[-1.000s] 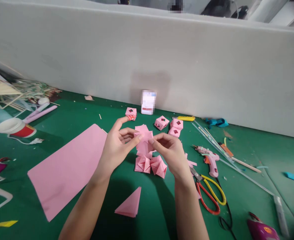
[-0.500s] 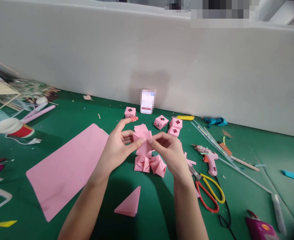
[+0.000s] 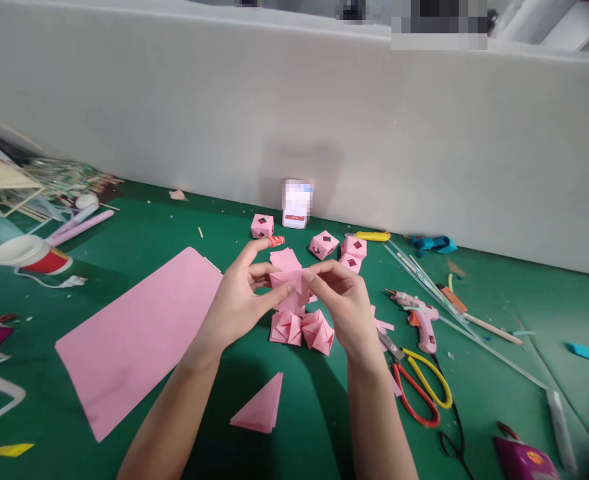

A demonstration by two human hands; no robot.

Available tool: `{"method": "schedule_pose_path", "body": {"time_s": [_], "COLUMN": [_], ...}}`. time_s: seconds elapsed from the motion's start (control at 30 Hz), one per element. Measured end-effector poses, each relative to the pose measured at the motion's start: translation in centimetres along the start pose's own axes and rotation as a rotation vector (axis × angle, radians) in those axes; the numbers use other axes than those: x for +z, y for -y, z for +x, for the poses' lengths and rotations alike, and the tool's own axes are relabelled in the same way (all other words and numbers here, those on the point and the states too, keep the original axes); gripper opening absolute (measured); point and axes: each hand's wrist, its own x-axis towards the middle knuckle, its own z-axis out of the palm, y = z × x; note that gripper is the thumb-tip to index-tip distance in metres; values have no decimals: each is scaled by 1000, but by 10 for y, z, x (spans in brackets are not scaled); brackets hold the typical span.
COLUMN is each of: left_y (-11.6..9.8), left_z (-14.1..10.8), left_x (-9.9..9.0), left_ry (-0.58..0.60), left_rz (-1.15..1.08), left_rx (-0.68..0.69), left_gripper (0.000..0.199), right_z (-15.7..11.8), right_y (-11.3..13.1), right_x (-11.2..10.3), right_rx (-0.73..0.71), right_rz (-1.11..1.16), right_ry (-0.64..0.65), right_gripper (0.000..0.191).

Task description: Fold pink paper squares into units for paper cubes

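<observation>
Between my two hands is a folded piece of pink paper (image 3: pixel 294 279). My left hand (image 3: pixel 247 287) pinches its left side between thumb and fingers, with the index finger lifted away and a red patterned wrap on its tip. Its right edge is gripped by the thumb and fingers of my right hand (image 3: pixel 337 293). Beneath the held piece lie more pink paper pieces (image 3: pixel 285 257), partly covered. Two folded pink paper units (image 3: pixel 301 330) sit just below, and a folded pink triangle stack (image 3: pixel 260 408) lies nearer to me.
Large pink sheets (image 3: pixel 139 343) lie to the left, with a tipped paper cup (image 3: pixel 34 255) beyond. At the back are a phone (image 3: pixel 297 205) and several pink paper boxes (image 3: pixel 323 245). Scissors (image 3: pixel 419 383), a glue gun (image 3: pixel 420 317) and a yellow cutter (image 3: pixel 371 236) lie to the right.
The paper's upper right part now looks folded over, its top edge tilted. My right fingers have shifted slightly up along the edge, and the left hand keeps its pinch.
</observation>
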Motion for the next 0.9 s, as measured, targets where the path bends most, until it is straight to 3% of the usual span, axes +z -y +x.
{"method": "schedule_pose_path", "body": {"time_s": [0.67, 0.9], "left_y": [1, 1], "left_z": [0, 0], "left_x": [1, 1], "left_ry": [16, 14], "left_rz": [30, 42], "left_rx": [24, 31], "left_gripper": [59, 58], "right_z": [-2, -1], "right_y": [1, 2], "right_x": [0, 2], "right_rx": [53, 9], "right_rz": [86, 46], "right_ry": [12, -11], "right_gripper": [15, 13]}}
